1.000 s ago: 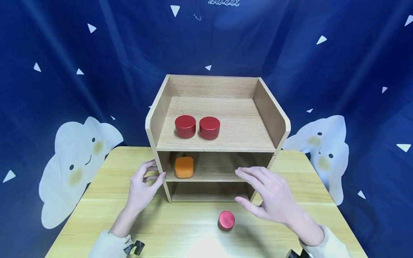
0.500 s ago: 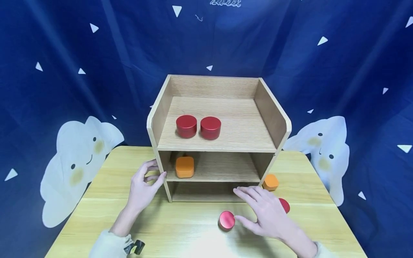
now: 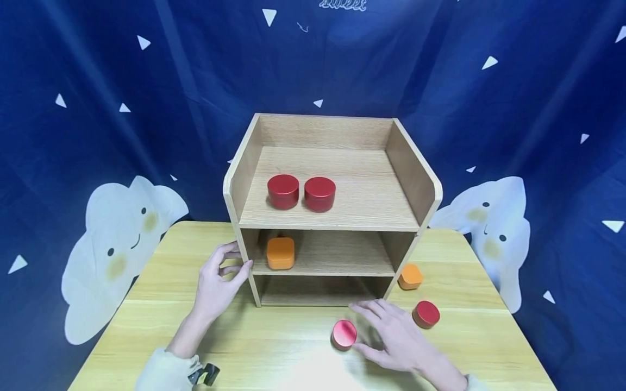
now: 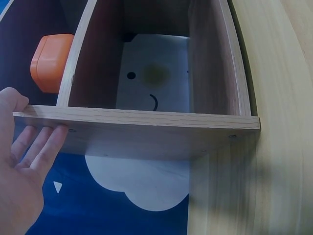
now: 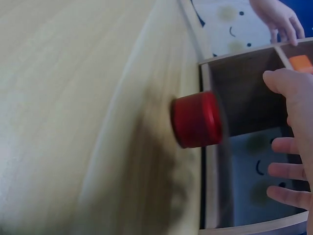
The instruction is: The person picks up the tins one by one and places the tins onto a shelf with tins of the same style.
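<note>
A small wooden shelf (image 3: 318, 225) stands on the table. My left hand (image 3: 215, 288) grips its left side panel, the thumb (image 4: 17, 99) at the front edge and the fingers (image 4: 41, 149) along the outer face. Just right of a small round red tin (image 3: 344, 333) on the table, my right hand (image 3: 393, 339) is spread with thumb and fingers apart and nothing between them. The right wrist view shows that red tin (image 5: 195, 120) beyond the hand (image 5: 298, 112). On the middle shelf, at the left, sits an orange rounded-square tin (image 3: 280, 253).
Two larger red round tins (image 3: 301, 194) stand side by side on the top shelf. Right of the shelf, another orange tin (image 3: 410, 276) and a red tin (image 3: 426, 314) lie on the table (image 3: 156, 293). A dark blue curtain (image 3: 195, 81) hangs behind.
My right hand has come down and toward the front, beside the small red tin, uncovering the orange and red tins at the right. The left hand keeps its grip on the shelf.
</note>
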Demonstrator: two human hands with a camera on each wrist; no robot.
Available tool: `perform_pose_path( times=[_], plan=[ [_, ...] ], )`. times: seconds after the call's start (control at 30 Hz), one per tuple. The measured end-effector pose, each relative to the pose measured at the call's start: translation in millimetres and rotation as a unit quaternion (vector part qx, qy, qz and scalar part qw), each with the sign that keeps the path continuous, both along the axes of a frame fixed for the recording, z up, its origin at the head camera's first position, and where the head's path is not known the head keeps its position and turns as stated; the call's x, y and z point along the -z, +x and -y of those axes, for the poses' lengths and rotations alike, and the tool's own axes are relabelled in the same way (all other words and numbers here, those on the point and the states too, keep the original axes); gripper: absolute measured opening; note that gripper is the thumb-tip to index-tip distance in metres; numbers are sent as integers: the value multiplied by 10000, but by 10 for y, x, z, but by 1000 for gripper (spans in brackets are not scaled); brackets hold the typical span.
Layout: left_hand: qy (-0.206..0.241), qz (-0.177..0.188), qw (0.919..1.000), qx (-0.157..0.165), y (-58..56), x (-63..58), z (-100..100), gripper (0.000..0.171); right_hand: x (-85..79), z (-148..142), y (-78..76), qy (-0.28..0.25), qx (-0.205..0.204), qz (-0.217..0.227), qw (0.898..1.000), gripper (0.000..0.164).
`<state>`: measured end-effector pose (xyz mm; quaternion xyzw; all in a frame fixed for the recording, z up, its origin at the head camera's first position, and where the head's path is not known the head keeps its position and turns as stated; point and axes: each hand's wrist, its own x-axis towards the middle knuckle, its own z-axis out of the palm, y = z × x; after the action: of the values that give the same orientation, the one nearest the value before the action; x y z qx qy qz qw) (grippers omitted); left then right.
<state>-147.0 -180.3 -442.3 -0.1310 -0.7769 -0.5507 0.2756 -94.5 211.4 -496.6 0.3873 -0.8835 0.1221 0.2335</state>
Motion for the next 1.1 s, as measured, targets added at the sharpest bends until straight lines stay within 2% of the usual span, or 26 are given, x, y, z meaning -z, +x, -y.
perform_pose_path(
  times=[0.23, 0.37, 0.7, 0.87, 1.1],
  plan=[
    [-4, -34, 10000, 41, 2, -3, 5, 42, 135, 4, -50, 241, 121, 154, 9995, 73],
    [-15, -43, 10000, 52, -1, 3, 7, 42, 205, 10, -83, 381, 57, 220, 9990, 73],
    [-23, 11, 10000, 16, 10, 21, 16, 42, 312, 57, -71, 775, 97, 760, 9940, 72],
    [-36, -13, 10000, 16, 12, 23, 18, 42, 340, 76, -70, 800, 180, 742, 9939, 72],
    [-53, -77, 10000, 33, 9, 9, 14, 41, 385, 107, -89, 829, 67, 666, 9943, 68]
  ],
)
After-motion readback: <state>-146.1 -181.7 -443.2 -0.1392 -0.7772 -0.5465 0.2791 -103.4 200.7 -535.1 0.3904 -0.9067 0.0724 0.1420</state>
